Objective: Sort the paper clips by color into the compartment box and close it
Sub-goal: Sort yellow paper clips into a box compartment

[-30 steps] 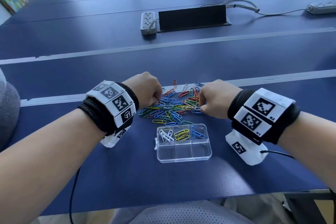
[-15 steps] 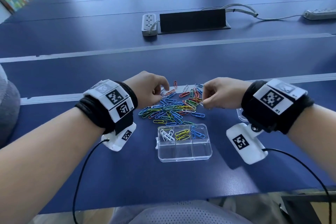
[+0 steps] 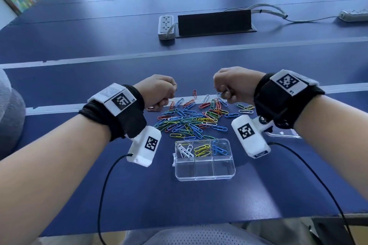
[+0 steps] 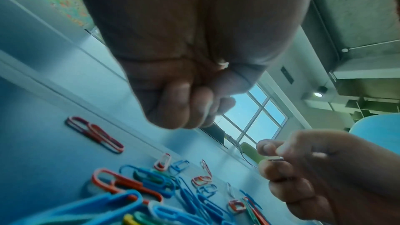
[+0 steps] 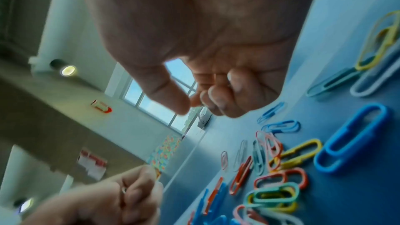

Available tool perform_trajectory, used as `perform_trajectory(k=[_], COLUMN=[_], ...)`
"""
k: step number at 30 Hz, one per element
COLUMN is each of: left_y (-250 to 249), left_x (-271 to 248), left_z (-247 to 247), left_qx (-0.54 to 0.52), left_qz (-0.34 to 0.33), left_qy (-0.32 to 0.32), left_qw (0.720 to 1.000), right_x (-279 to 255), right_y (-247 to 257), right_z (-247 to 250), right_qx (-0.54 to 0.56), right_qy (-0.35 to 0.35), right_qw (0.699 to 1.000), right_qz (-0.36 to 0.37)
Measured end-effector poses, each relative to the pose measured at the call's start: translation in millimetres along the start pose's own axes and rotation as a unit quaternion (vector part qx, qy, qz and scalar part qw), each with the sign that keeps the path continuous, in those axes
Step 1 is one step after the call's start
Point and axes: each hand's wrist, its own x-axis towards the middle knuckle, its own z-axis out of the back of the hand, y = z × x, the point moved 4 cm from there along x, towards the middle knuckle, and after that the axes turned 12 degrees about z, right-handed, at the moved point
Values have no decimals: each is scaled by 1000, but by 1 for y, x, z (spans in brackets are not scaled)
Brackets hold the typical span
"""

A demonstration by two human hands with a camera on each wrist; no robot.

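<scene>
Left hand (image 3: 157, 90) and right hand (image 3: 233, 85), fingers curled, raised above the far side of a paper clip pile (image 3: 191, 119) on the blue tabletop (image 3: 139, 195). The compartment box (image 3: 204, 172), open, holds white, yellow and blue clips in its far row.
</scene>
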Motion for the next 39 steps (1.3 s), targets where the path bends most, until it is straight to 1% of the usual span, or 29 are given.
perform_trajectory(k=[1,2,3,4,5,6,8,13,16,18,23,27,33,36,39], left_y=[1,2,3,3,3,4,5,-1,-2,-1,3,8,12,12,14], left_x=[0,-2,-4,-8,-11,-15,-18,-21,-21,-21,-22,-21,-20,-15,-10], left_z=[2,3,4,3,2,0,-2,-11,-15,-18,-20,-16,-12,-10,-6], left_qx=[22,79,172,272,348,393,422,458,480,485,470,451,452,446,428], left_qz=[5,0,-14,-35,-53,-63,-75,-127,-134,-134,-132,-108,-91,-77,-73], left_qy=[-4,-18,-38,-53,-61,-63,-66,-83,-79,-80,-83,-90,-106,-101,-114], left_qw=[1000,997,984,960,934,915,901,876,863,861,869,881,881,886,893], right_x=[1,2,2,2,3,4,7,12,13,12,8,4,1,1,1], right_y=[4,8,12,14,16,18,18,16,13,11,9,8,8,8,7], right_z=[-1,-3,-5,-8,-10,-13,-19,-27,-27,-24,-22,-19,-15,-12,-10], right_qx=[-66,-151,-240,-320,-378,-415,-454,-476,-490,-489,-482,-459,-434,-421,-415], right_qy=[14,29,40,46,51,57,62,41,42,43,36,26,37,35,30], right_qw=[997,987,967,942,918,901,882,870,864,866,870,884,898,904,907], right_qz=[25,50,74,95,108,109,111,121,105,97,98,82,63,61,59])
